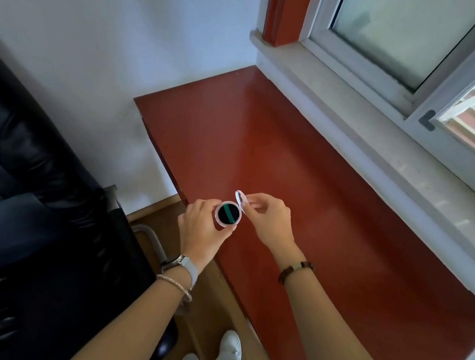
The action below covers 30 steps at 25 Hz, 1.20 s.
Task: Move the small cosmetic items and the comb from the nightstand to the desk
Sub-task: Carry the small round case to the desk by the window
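Left hand [202,230] grips a round compact [227,214] by its base; right hand [270,218] pinches its raised lid [241,201], above the red desk [307,171].

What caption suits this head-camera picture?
At the red desk, the left hand holds a round compact while the right hand pinches its open lid.

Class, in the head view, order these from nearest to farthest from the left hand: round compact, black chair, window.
1. round compact, held in the left hand.
2. black chair, just to its left.
3. window, beyond the desk, upper right.
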{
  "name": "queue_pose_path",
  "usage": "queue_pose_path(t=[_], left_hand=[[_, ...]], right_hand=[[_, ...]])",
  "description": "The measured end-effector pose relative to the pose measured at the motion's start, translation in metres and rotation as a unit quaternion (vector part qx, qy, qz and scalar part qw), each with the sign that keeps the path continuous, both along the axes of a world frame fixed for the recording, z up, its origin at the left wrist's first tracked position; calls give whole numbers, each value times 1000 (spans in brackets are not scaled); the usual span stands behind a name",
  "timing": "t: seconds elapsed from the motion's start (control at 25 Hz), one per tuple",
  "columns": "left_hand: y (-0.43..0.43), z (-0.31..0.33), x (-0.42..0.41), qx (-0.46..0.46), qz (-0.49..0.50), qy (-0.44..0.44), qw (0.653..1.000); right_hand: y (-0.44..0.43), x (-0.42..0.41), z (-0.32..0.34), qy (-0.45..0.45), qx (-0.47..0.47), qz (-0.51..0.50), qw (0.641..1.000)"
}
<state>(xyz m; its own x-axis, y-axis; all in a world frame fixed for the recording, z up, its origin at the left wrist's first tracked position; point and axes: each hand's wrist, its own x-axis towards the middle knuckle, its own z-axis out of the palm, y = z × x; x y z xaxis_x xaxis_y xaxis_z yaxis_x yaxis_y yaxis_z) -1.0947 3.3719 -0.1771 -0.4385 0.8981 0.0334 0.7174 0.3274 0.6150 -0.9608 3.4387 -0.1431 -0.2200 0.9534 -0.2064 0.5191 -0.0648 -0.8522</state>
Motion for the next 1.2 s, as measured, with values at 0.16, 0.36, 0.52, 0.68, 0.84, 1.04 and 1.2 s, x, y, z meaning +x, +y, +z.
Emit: queue_pose_path(t=[0.16, 0.36, 0.52, 0.68, 0.84, 1.04, 1.2], left_hand=[[23, -22, -6, -34, 3, 8, 999], [44, -40, -11, -51, 7, 9, 999], [52, -46, -15, -56, 12, 9, 998], [54, -49, -17, -58, 11, 23, 998], [55, -48, -16, -60, 13, 31, 998], [57, -47, -15, -68, 8, 40, 997], [57, -48, -15, -86, 2, 42, 995]], right_hand=[[25, -9, -22, -18, -20, 1, 1000], [46, -15, -39, -20, -21, 1, 1000], [54, -21, -48, -15, -27, -6, 999], [56, -24, -53, -20, -34, -15, 999], [58, -26, -54, -22, -45, -23, 999], [57, -23, -54, -33, -50, -12, 998], [56, -19, -53, -14, -54, -16, 998]])
